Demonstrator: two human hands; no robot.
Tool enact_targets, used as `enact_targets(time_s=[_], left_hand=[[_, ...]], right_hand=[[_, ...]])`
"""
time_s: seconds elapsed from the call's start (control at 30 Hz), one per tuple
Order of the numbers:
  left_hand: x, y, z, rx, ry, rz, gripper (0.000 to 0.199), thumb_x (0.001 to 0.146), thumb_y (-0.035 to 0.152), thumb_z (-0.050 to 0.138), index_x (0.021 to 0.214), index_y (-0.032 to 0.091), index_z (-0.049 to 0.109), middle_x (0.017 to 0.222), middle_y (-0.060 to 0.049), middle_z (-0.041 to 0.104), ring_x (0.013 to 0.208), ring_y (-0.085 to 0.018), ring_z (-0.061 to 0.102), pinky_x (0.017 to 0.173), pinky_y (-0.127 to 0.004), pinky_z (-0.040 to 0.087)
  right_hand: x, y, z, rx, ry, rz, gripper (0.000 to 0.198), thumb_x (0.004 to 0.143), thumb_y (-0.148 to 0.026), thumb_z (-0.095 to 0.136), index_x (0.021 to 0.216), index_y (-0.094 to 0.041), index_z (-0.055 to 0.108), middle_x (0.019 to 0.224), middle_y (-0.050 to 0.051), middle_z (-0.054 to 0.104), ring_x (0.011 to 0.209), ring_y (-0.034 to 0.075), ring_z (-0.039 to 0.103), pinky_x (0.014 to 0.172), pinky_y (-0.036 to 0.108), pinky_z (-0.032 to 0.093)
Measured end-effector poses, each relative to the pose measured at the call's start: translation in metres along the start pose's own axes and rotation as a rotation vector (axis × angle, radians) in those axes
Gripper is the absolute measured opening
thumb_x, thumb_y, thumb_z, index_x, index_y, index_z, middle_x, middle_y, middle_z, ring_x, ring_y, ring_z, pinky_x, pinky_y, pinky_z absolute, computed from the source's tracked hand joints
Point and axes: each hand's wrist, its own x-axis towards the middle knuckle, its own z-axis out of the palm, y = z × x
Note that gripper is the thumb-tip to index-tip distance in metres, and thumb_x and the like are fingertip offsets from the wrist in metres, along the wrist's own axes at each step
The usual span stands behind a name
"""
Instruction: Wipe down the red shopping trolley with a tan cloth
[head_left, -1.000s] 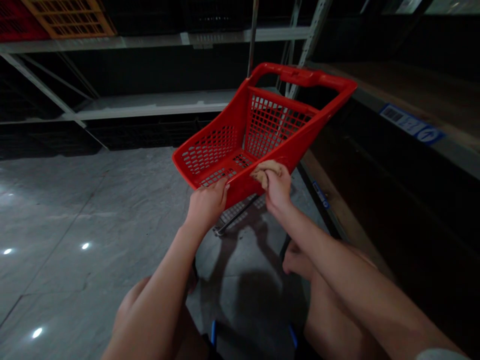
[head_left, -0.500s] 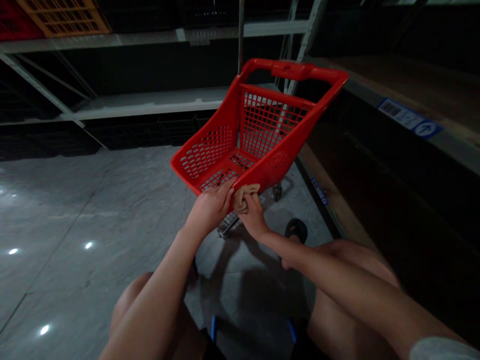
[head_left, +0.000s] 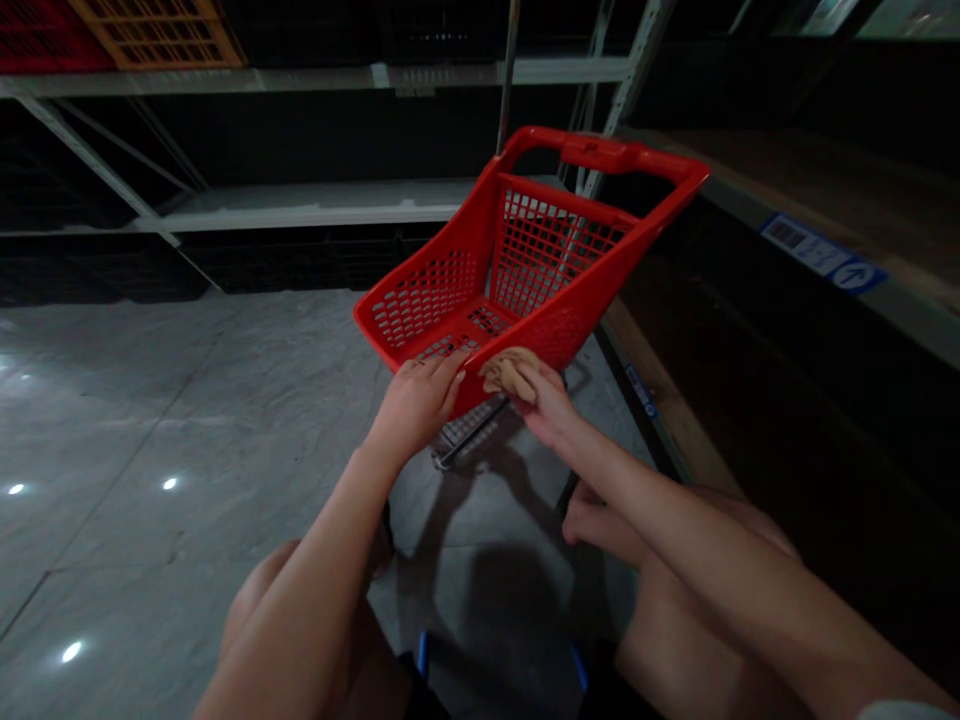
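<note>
A red plastic shopping cart (head_left: 559,335) stands in front of me, its handle at the far upper right. My left hand (head_left: 418,400) grips the near rim of its basket, the fingers over the edge and the thumb outside. In my right hand (head_left: 546,398) is a crumpled brown cloth (head_left: 517,372), pressed against the outer side of the basket just below the rim. Part of the cart's metal lower frame (head_left: 469,440) shows beneath the basket; my right arm and hand hide some of the rest.
White metal shelving (head_left: 315,215) runs along the back, with a yellow crate (head_left: 169,35), a red crate (head_left: 45,35) and black crates. To the right, a low shelf carries a blue-and-white label (head_left: 821,252). Grey tiles (head_left: 165,400) cover the floor.
My right hand has moved right and slightly up along the basket's side with the cloth. My left hand keeps hold of the rim. The view has shifted a little.
</note>
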Motion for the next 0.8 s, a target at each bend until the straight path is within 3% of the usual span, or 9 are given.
enact_targets(time_s=[0.1,0.2,0.27,0.37,0.5,0.57,0.67,0.8], left_hand=[[-0.005,-0.015,-0.009,0.037,-0.002,0.022,0.045,0.107,0.040,0.033,0.127,0.017,0.065,0.121,-0.011,0.073,0.112,-0.025,0.066,0.101,-0.041,0.048],[-0.010,-0.029,-0.013,0.110,-0.063,0.053,0.050,0.107,0.043,0.028,0.114,0.015,0.070,0.111,-0.012,0.075,0.105,-0.026,0.067,0.099,-0.042,0.049],[-0.013,-0.034,-0.010,0.149,-0.071,0.062,0.051,0.107,0.041,0.026,0.107,0.016,0.071,0.106,-0.012,0.075,0.103,-0.026,0.066,0.100,-0.042,0.048],[-0.016,-0.039,-0.002,0.179,-0.027,0.009,0.050,0.107,0.040,0.026,0.104,0.016,0.070,0.100,-0.012,0.075,0.104,-0.027,0.065,0.101,-0.043,0.047],[-0.018,-0.042,0.007,0.175,0.054,-0.077,0.047,0.106,0.037,0.026,0.110,0.015,0.067,0.105,-0.013,0.074,0.111,-0.028,0.063,0.107,-0.044,0.044],[-0.019,-0.042,0.010,0.170,0.077,-0.095,0.044,0.106,0.036,0.028,0.111,0.016,0.067,0.107,-0.013,0.074,0.112,-0.028,0.062,0.108,-0.046,0.043],[-0.020,-0.037,0.012,0.191,0.091,-0.087,0.044,0.106,0.038,0.029,0.105,0.018,0.068,0.103,-0.013,0.075,0.108,-0.027,0.063,0.105,-0.045,0.045],[-0.023,-0.015,0.015,0.220,0.083,-0.067,0.045,0.106,0.040,0.029,0.098,0.019,0.069,0.093,-0.013,0.074,0.097,-0.026,0.065,0.096,-0.042,0.046]], right_hand=[[0.010,-0.027,0.001,-0.201,0.049,-0.264,0.027,0.071,-0.031,0.072,0.096,-0.024,0.064,0.095,0.000,0.070,0.087,0.016,0.065,0.083,0.032,0.056],[0.011,-0.022,0.004,-0.610,0.054,-0.503,0.026,0.067,-0.020,0.069,0.090,-0.023,0.058,0.094,0.001,0.063,0.090,0.018,0.059,0.088,0.034,0.051],[0.007,-0.005,0.009,-0.838,-0.076,-0.535,0.024,0.067,-0.014,0.064,0.086,-0.022,0.053,0.093,0.002,0.059,0.089,0.020,0.056,0.088,0.036,0.049],[-0.006,0.025,0.020,-1.005,-0.267,-0.509,0.024,0.070,-0.009,0.058,0.089,-0.022,0.052,0.096,0.005,0.058,0.092,0.022,0.056,0.088,0.037,0.047],[-0.025,0.056,0.031,-1.006,-0.453,-0.401,0.024,0.070,-0.006,0.058,0.083,-0.024,0.052,0.089,0.003,0.060,0.083,0.020,0.057,0.078,0.034,0.047],[-0.032,0.062,0.035,-0.983,-0.477,-0.371,0.023,0.068,-0.007,0.062,0.076,-0.026,0.050,0.080,0.000,0.059,0.075,0.019,0.056,0.072,0.032,0.046],[-0.037,0.051,0.038,-0.918,-0.410,-0.352,0.019,0.069,-0.013,0.065,0.076,-0.025,0.052,0.078,-0.002,0.060,0.075,0.018,0.056,0.072,0.030,0.046],[-0.038,-0.002,0.029,-0.634,-0.174,-0.277,0.012,0.074,-0.026,0.066,0.084,-0.023,0.059,0.080,-0.003,0.062,0.075,0.016,0.057,0.074,0.028,0.047]])
